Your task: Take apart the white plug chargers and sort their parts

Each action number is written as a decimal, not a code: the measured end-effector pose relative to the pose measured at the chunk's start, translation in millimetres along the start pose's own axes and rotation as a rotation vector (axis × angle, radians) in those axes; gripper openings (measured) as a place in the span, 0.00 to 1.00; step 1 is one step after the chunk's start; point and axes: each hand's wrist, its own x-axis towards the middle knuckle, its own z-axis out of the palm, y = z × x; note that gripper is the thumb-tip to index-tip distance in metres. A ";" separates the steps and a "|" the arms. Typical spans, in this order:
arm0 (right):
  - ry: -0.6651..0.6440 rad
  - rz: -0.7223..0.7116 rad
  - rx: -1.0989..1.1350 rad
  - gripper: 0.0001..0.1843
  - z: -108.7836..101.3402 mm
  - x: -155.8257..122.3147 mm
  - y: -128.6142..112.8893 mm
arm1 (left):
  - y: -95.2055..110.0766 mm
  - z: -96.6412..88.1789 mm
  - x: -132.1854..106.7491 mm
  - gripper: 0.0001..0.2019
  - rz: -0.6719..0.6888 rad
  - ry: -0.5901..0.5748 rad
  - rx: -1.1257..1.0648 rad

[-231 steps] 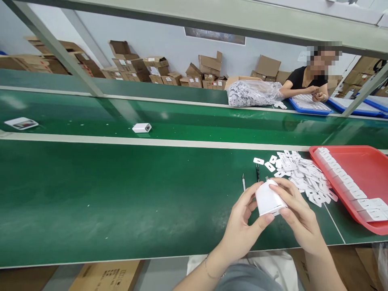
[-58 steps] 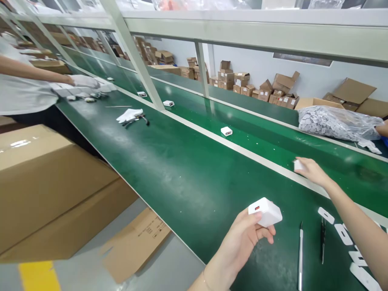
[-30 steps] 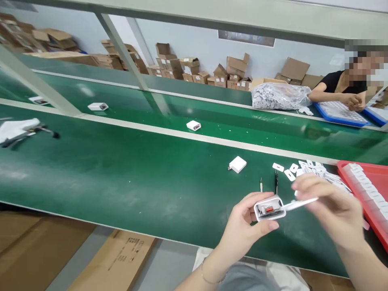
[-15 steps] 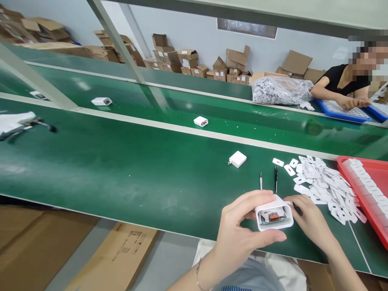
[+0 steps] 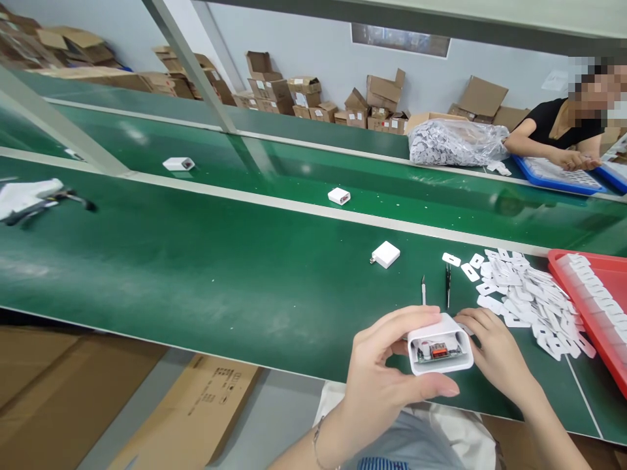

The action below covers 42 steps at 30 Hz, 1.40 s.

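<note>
My left hand (image 5: 386, 365) grips a white charger housing (image 5: 441, 325) between thumb and fingers. Its open end faces me, showing a circuit board (image 5: 443, 353) with an orange USB port inside. My right hand (image 5: 494, 349) is closed at the housing's far right side, the fingertips partly hidden behind it. Just beyond my hands lie a craft knife (image 5: 424, 290) and dark tweezers (image 5: 448, 287). Another white charger (image 5: 386, 254), with a metal plug sticking out, rests on the green bench. To the right is a pile of white end plates (image 5: 531, 294) with slots.
At the right edge stands a red tray (image 5: 561, 264) holding a row of white pieces. Behind a pale rail (image 5: 304, 206), white housings (image 5: 339, 196) sit on a green conveyor belt (image 5: 274, 176). Across it, a co-worker (image 5: 553, 134) handles something over a blue tray (image 5: 553, 185).
The white housings on the belt have moved to the right. The housing in my hands has shifted slightly left and tilted a little, with my right fingers further behind it.
</note>
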 end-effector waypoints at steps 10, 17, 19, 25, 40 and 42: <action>-0.061 -0.015 -0.019 0.14 4.2 -1.9 1.9 | 1.3 -1.1 -0.5 0.23 0.047 -0.017 -0.044; -0.104 -0.023 -0.006 0.13 7.4 -3.2 3.4 | 2.0 0.6 0.8 0.22 0.036 -0.006 -0.054; -0.109 -0.029 -0.005 0.13 7.8 -3.2 4.0 | 1.7 0.7 0.7 0.23 0.030 -0.003 -0.061; -0.093 -0.025 -0.009 0.13 7.7 -3.3 3.5 | -2.4 -3.2 5.9 0.23 -0.137 -0.004 -0.200; -0.007 -0.153 0.110 0.12 -4.0 66.7 26.3 | -34.1 -212.9 -50.6 0.30 -0.220 1.071 0.255; -0.042 -0.166 0.183 0.14 5.1 113.2 21.8 | -36.8 -213.8 -64.9 0.28 -0.226 1.084 0.527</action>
